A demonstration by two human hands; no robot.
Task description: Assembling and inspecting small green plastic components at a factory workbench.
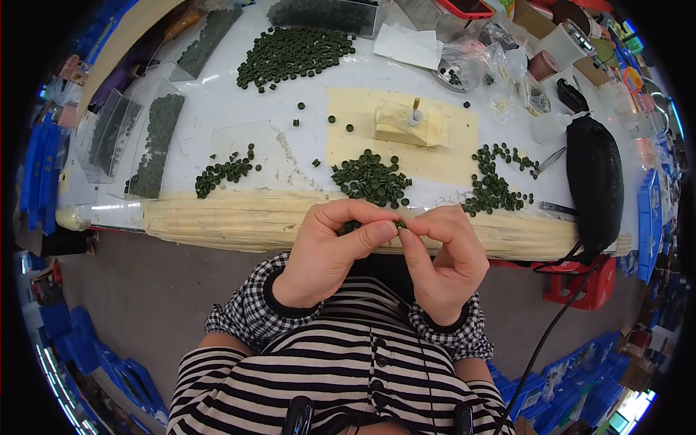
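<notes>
White worktable (206, 105), cream front edge (225, 217), grey floor (159, 290) below, hands (319, 254) together, tight on a small green piece (400, 225).

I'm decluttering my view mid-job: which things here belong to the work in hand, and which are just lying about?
Likely in the work:
left hand and right hand, fingertips meeting at a small green piece;
green pile just beyond them.

Probably just lying about:
white paper;
clear plastic bag.

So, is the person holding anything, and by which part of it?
A small dark green piece, pinched at the fingertips of the left hand and right hand; which part they grip is too small to tell.
</notes>
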